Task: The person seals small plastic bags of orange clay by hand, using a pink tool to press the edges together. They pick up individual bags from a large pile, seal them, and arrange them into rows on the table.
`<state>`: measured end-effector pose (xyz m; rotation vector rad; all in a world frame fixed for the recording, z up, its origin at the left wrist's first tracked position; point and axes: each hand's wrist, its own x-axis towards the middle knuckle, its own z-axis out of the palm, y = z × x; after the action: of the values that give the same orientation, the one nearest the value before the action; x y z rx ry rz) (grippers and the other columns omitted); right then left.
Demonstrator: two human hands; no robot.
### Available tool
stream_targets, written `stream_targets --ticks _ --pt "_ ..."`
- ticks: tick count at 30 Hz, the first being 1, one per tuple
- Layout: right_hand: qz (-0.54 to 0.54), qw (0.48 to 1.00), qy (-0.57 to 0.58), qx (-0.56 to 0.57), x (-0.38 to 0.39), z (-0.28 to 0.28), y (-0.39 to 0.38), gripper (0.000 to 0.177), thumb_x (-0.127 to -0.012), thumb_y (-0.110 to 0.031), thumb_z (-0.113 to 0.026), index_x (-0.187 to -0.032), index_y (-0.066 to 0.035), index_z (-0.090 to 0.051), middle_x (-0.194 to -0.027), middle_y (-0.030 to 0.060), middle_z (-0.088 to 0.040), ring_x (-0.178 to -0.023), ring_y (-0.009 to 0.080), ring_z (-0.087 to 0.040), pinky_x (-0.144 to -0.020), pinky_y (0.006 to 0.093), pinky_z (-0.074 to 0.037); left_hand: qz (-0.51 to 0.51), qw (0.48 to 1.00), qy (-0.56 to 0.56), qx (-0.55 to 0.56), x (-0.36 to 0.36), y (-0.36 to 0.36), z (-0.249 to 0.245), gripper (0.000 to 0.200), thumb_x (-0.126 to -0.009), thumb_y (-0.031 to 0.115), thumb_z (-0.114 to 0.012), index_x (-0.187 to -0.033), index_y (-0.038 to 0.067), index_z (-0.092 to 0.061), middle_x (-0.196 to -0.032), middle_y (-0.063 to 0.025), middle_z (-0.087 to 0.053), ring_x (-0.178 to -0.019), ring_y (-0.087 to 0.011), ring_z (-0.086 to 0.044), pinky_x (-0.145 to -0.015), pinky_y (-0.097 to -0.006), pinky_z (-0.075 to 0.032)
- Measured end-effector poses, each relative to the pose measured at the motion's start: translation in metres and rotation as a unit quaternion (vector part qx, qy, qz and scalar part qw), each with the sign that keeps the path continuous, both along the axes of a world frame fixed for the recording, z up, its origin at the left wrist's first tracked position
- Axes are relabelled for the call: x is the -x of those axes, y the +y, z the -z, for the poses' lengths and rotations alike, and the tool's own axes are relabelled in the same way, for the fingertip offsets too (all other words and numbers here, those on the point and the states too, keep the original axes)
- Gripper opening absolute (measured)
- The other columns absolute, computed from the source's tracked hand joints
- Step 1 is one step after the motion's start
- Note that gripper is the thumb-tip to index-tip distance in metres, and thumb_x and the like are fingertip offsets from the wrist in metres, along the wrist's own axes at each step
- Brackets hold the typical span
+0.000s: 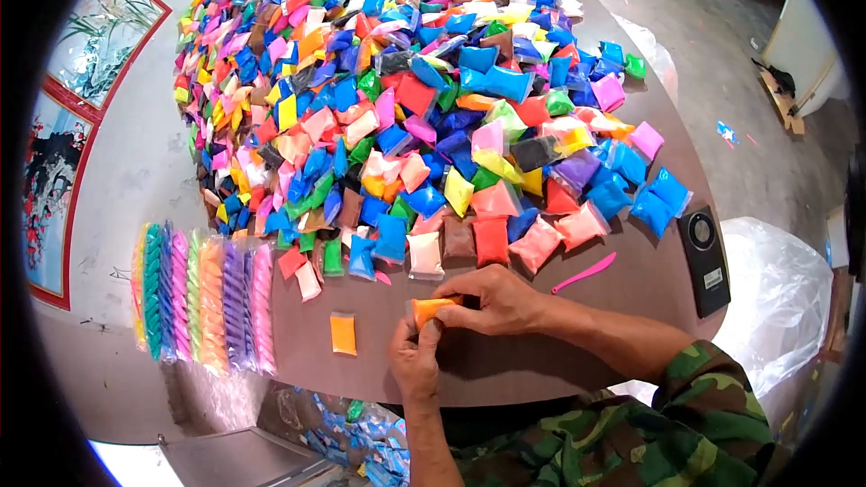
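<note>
Between my two hands, just above the near part of the table, is a small orange packet [433, 309] that looks like soft clay in clear film. My left hand [417, 356] grips it from below and the left, thumb raised against it. From the right, my right hand [492, 302] pinches the same packet with thumb and bent fingers, hiding part of it. A flat yellow-orange packet [343, 334] lies on the table left of my hands. Beyond them rises a big heap of colourful packets [406, 99].
Twisted colourful strips in clear sleeves [212, 302] lie at the table's left edge. A pink plastic knife [585, 272] and a black device resembling a scale [704, 261] are to the right. Clear plastic sheeting [767, 298] lies beyond the right edge; blue wrappers [352, 437] are below the table.
</note>
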<state>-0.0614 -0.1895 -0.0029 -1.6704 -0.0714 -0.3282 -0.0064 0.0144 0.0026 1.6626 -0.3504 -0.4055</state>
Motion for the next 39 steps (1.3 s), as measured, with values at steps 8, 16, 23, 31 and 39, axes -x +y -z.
stream_targets --ticks 8,16,23,31,39 --pt "0.005 1.0 0.02 0.008 0.0 0.002 -0.001 0.031 -0.097 -0.026 -0.077 -0.111 0.002 -0.078 -0.096 0.0199 -0.078 -0.083 0.0304 -0.077 -0.075 0.0401 -0.059 -0.014 0.999 0.023 0.032 0.0 0.001 -0.002 0.024 -0.107 0.024 -0.075 -0.115 0.001 -0.072 -0.102 -0.0019 -0.07 -0.092 -0.0085 -0.065 -0.088 -0.0241 -0.054" --pt "-0.002 0.998 0.008 0.055 0.001 -0.002 -0.001 0.03 -0.097 -0.025 -0.077 -0.108 0.003 -0.078 -0.093 0.0171 -0.078 -0.079 0.027 -0.076 -0.071 0.0369 -0.059 -0.014 0.999 0.026 0.032 -0.003 0.007 0.004 0.024 -0.109 0.021 -0.072 -0.12 0.0 -0.072 -0.107 -0.0049 -0.073 -0.097 -0.0106 -0.068 -0.093 -0.0239 -0.056" --pt "0.014 1.0 0.017 0.016 0.0 0.0 0.002 0.028 -0.096 -0.025 -0.075 -0.107 0.001 -0.078 -0.091 0.0188 -0.077 -0.078 0.0317 -0.076 -0.071 0.0403 -0.058 -0.03 0.999 0.03 0.024 0.001 0.002 0.003 0.028 -0.105 0.019 -0.078 -0.123 -0.001 -0.073 -0.109 -0.0044 -0.073 -0.1 -0.0114 -0.068 -0.093 -0.0249 -0.056" --pt "0.002 0.999 0.046 0.027 0.001 0.0 -0.001 0.024 -0.097 -0.018 -0.075 -0.108 0.003 -0.078 -0.094 0.0136 -0.079 -0.081 0.0199 -0.076 -0.074 0.0332 -0.06 0.014 0.999 0.029 -0.015 -0.002 0.004 -0.003 0.036 -0.102 0.029 -0.083 -0.123 0.002 -0.073 -0.108 -0.0036 -0.073 -0.097 -0.0107 -0.067 -0.092 -0.0249 -0.055" --pt "0.011 1.0 0.013 0.02 -0.001 -0.001 0.003 0.026 -0.095 -0.023 -0.076 -0.104 0.001 -0.077 -0.088 0.0177 -0.076 -0.076 0.0288 -0.076 -0.069 0.0401 -0.058 0.014 1.0 0.012 0.019 -0.002 0.004 0.0 0.03 -0.104 0.022 -0.079 -0.123 0.0 -0.073 -0.11 -0.0034 -0.073 -0.099 -0.0102 -0.067 -0.092 -0.0243 -0.054"
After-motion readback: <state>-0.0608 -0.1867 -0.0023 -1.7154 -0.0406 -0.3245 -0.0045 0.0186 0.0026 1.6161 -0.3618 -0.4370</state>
